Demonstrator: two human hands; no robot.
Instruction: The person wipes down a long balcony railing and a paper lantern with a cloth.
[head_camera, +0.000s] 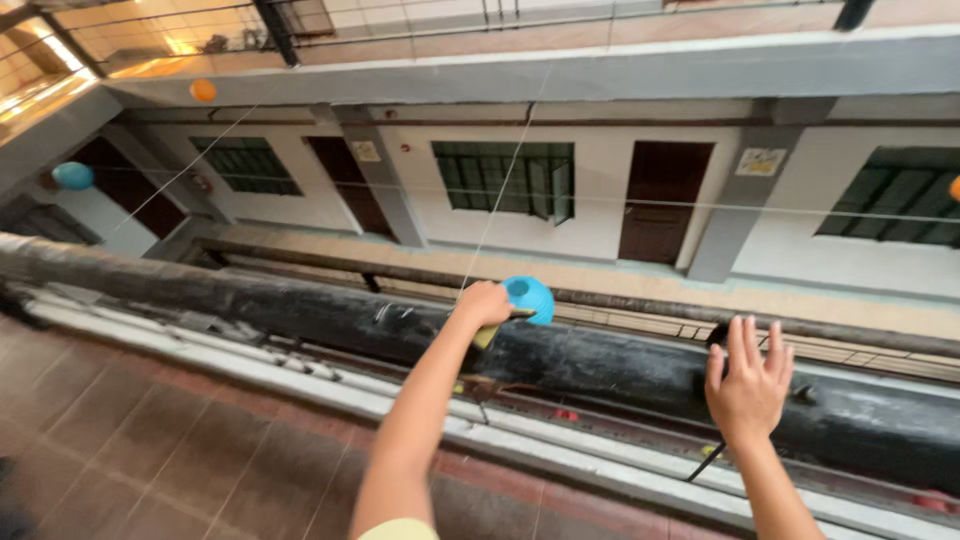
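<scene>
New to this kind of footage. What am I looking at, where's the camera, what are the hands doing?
There is one picture, taken by a camera worn on a person's head, looking down and outward over their own bare arms. No machine is involved.

The person stands on a reddish tiled floor at a balcony edge topped by a thick dark rail. Beyond it is an open courtyard, with doors and barred windows of the building opposite.

The left hand reaches over the rail and is closed on a blue balloon-like ball, which seems to hang on a thin string stretched across the courtyard. The right hand is open, fingers spread, above the rail, holding nothing I can see.

More round ornaments hang farther left: one orange, one blue.
</scene>
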